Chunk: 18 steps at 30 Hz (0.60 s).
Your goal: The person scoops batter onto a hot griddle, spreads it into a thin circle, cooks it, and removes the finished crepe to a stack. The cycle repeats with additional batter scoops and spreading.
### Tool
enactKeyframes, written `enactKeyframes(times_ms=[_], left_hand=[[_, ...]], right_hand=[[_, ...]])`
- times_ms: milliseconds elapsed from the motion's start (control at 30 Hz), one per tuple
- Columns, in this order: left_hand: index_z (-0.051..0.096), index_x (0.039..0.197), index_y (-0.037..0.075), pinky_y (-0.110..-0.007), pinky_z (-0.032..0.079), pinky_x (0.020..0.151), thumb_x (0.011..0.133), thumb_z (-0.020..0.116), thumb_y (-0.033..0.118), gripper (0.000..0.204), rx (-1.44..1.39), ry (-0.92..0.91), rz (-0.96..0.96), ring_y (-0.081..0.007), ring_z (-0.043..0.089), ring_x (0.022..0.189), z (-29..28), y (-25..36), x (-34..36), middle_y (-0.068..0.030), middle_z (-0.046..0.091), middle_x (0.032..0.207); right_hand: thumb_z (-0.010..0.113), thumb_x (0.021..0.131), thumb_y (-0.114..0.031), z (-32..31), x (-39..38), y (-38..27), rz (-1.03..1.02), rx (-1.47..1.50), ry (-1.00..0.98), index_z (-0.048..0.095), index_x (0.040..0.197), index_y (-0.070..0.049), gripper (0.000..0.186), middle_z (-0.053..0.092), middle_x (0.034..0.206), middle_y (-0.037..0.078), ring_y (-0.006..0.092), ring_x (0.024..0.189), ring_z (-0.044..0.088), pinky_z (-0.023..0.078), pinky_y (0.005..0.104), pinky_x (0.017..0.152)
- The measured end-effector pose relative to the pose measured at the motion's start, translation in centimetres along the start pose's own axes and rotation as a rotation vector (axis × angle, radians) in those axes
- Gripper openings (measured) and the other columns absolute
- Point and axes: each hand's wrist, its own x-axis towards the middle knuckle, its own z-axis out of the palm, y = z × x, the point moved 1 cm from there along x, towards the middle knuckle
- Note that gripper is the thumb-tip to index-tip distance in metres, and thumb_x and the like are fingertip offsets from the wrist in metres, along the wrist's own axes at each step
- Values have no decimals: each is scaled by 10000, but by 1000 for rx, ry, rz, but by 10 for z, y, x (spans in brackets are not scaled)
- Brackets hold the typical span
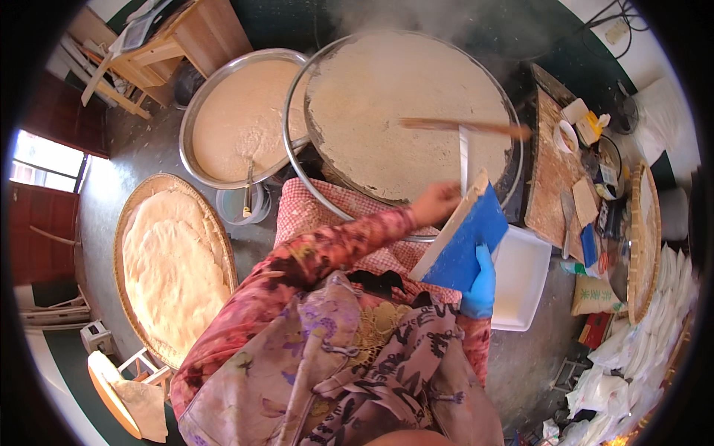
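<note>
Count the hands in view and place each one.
2: the bare left hand beside the upper left of the blue board, the blue-gloved right hand holding its lower right.

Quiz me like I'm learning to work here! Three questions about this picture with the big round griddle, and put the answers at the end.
1. Which hand wears the blue glove?
A) left
B) right
C) both

2. True or false: the steel basin of pale batter stands to the left of the round griddle.

3. What lies in the round woven tray on the left?

Key:
1. B, the right hand.
2. True.
3. Layered pale flat sheets that look like pancakes.
</note>
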Motion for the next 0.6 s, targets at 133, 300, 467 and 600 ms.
enactKeyframes(times_ms=[133,300,467,600], left_hand=[[483,1206,-27,-312,443,866,866,568,208,422,256,-113,50,-172,560,961,17,-19,-4,-108,609,1057],[569,1081,14,-274,480,686,901,507,231,289,118,522,76,-126,584,707,-110,-20,-34,-64,641,840],[568,1034,-21,-246,448,616,875,543,207,279,685,1407,206,-134,546,698,-266,-20,-110,-59,582,790],[531,1033,-19,-308,481,569,872,545,220,289,186,1116,-306,-187,573,696,-313,-42,-139,-98,585,842]], right_hand=[[530,873,-274,-35,-22,8,-212,-8,159,409,1272,-27,485,519,1186,109,227,1029,534,449,355,889],[562,847,-375,-98,-48,-3,-299,26,585,475,1210,-47,497,571,1087,79,193,875,576,485,295,713],[556,818,-477,-185,-39,17,-235,26,846,579,979,-84,425,591,757,37,147,516,519,372,236,403],[534,796,-544,-247,-2,33,-130,-43,816,607,835,-107,445,560,622,35,158,418,472,329,240,345]])
